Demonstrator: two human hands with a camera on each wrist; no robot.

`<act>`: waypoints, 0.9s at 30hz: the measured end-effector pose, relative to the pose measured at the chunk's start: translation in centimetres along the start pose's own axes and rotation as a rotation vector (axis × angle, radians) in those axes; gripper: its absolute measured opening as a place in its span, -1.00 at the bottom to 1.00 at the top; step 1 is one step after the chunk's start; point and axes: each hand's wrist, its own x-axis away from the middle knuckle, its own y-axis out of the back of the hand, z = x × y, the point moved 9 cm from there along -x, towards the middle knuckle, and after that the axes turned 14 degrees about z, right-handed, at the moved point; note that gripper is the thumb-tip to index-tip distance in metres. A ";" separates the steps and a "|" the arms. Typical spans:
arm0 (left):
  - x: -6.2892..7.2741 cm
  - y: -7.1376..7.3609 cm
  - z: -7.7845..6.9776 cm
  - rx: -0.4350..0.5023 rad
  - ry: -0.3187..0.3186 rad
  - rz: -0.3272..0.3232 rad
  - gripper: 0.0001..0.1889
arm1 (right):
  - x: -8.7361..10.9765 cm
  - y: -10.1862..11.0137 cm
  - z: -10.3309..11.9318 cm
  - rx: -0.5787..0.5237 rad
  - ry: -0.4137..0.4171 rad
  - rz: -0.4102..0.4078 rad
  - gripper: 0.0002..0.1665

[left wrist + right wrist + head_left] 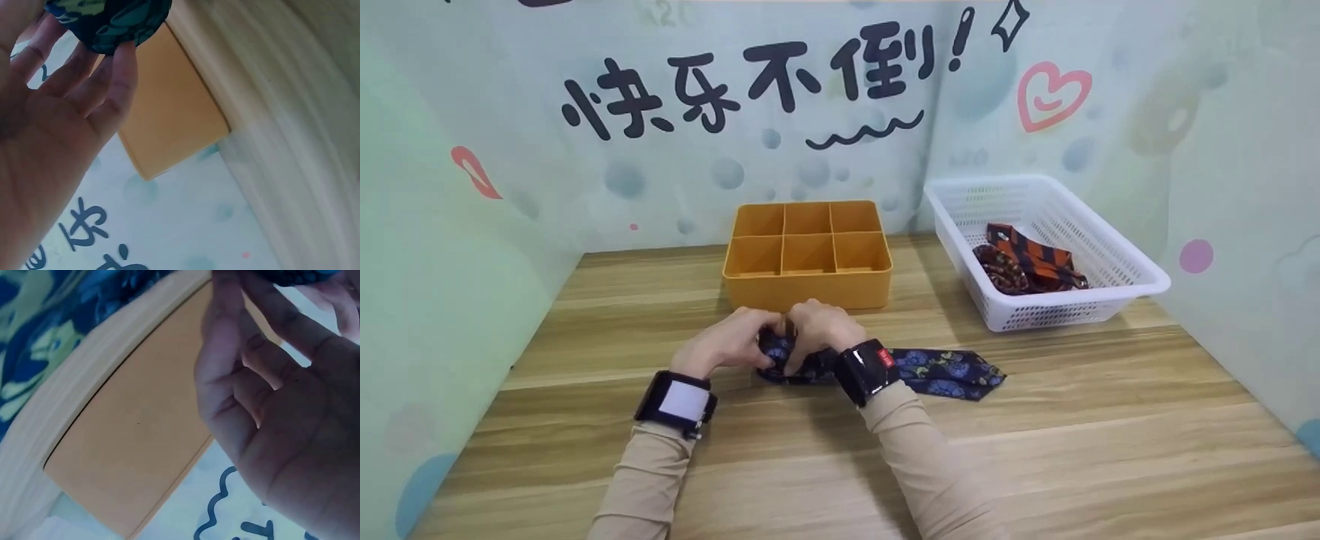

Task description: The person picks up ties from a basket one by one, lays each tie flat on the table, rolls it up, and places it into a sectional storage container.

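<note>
A dark blue floral necktie (949, 373) lies across the table, its pointed end out to the right. The other end is bunched into a roll between the two hands. The left hand (731, 341) holds the roll from the left, and in the left wrist view its fingers (121, 84) curl against the patterned fabric (115, 25). From the right, the right hand (821, 328) pinches the same roll. In the right wrist view the fingertips meet the fabric at the top edge, and a flat stretch of the necktie (34, 343) shows at upper left.
An orange box (808, 291) with several compartments stands just behind the hands, against the patterned backdrop. A white perforated basket (1117, 289) at the back right holds an orange-and-dark striped necktie (1035, 255) and a rolled patterned one (1001, 270).
</note>
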 end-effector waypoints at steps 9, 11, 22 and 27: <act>0.0 -0.1 -1.1 -0.042 -0.039 0.014 -0.59 | 0.5 0.5 0.2 0.001 0.010 -0.025 -0.45; 0.0 -0.4 -0.8 0.005 -0.009 0.034 -0.46 | 0.3 0.2 -0.1 0.009 -0.017 -0.015 -0.44; 0.0 -0.6 -0.2 -0.012 -0.003 0.033 -0.58 | 0.5 0.1 0.1 0.018 0.006 0.014 -0.42; -0.1 -0.3 -0.4 -0.027 -0.015 0.029 -0.67 | 1.0 0.8 0.9 0.034 0.042 -0.015 -0.40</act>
